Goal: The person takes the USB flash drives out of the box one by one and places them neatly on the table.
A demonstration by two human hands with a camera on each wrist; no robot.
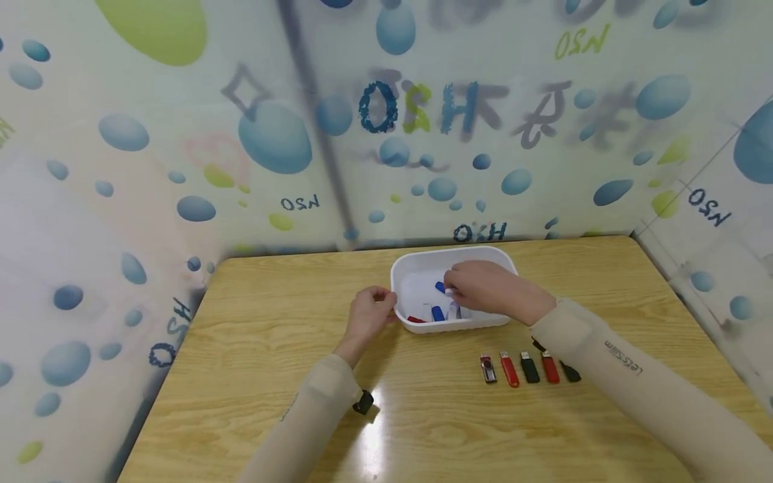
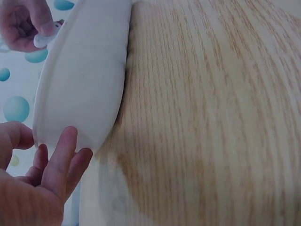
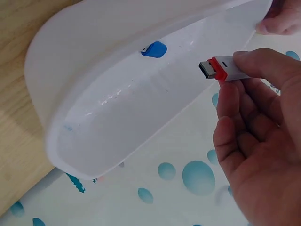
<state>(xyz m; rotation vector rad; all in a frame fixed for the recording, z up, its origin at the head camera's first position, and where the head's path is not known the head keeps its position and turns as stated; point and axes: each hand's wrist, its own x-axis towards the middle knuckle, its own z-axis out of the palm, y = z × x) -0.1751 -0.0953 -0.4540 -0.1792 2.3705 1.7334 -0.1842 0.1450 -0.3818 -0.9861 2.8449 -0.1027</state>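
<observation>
My right hand (image 1: 486, 288) is over a white plastic tub (image 1: 417, 263), pinching a white USB flash drive (image 3: 231, 69) with a red collar between thumb and fingers. Its metal plug sticks out, as the right wrist view shows. At the tub's left end my left hand (image 1: 370, 314) grips the rim, thumb on one side and fingertips against the outer wall. Inside lie a blue flash drive (image 1: 437, 313), another blue one (image 1: 440, 287), a red one (image 1: 417, 320) partly hidden by the front wall, and whitish ones (image 1: 453, 310).
On the wooden table (image 1: 278, 335), in front of the tub, stands a row of flash drives: a silver-and-dark one (image 1: 488, 369), red ones (image 1: 509, 369) and dark ones (image 1: 529, 367). The right sleeve partly covers the row's right end. A patterned wall (image 1: 362, 194) rises behind the table.
</observation>
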